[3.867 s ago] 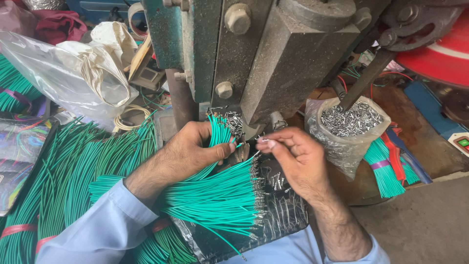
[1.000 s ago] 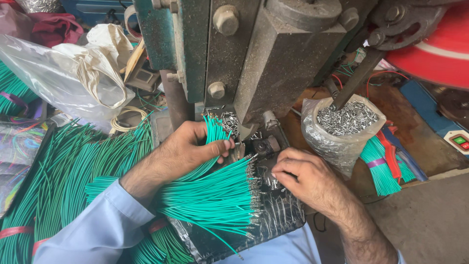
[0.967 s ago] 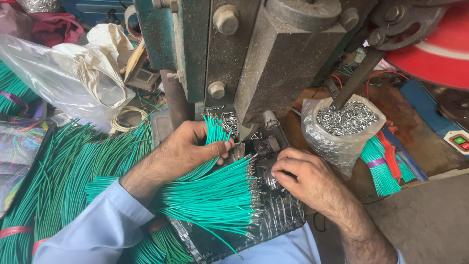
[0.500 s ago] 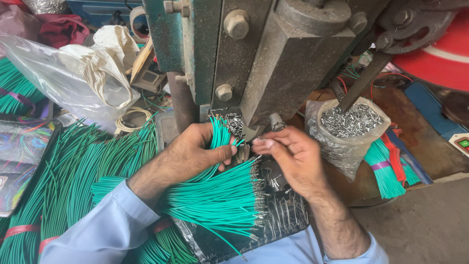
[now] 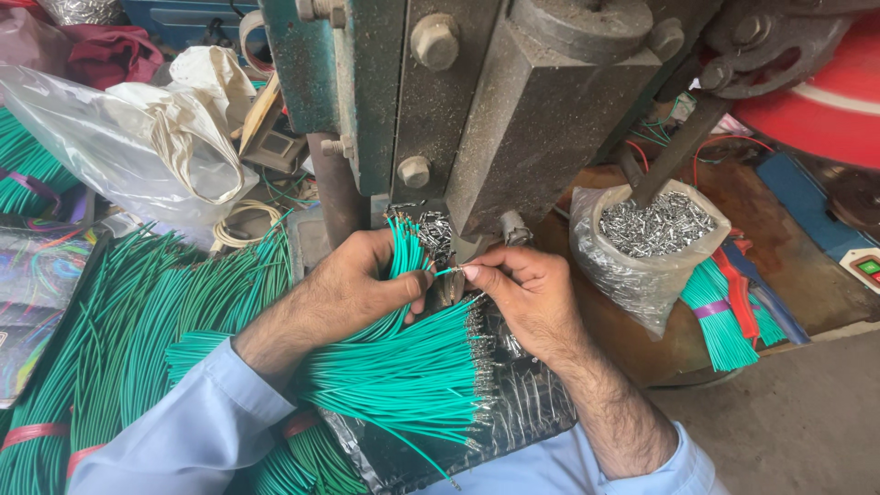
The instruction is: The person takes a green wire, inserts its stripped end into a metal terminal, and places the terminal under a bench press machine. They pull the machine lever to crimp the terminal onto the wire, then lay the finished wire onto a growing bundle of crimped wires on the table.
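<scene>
My left hand (image 5: 353,289) grips a small bundle of green wires (image 5: 403,252), their cut ends pointing up toward the grey press machine (image 5: 495,110). With thumb and fingers, my right hand (image 5: 522,293) pinches the end of a single green wire (image 5: 447,270) just under the press head, right beside the left hand's fingertips. Below both hands lies a fanned pile of green wires with metal terminals on their ends (image 5: 412,376), resting on a dark tray (image 5: 513,431) in my lap.
A clear bag of small metal terminals (image 5: 651,243) stands right of the press. A large heap of green wires (image 5: 128,312) lies at left, a bound green bundle (image 5: 724,312) at right. Crumpled plastic bags (image 5: 137,137) sit behind at left. A red wheel (image 5: 825,92) is top right.
My right hand moved up from the tray to the press head and now pinches a single wire beside the left hand. The left hand kept its bundle.
</scene>
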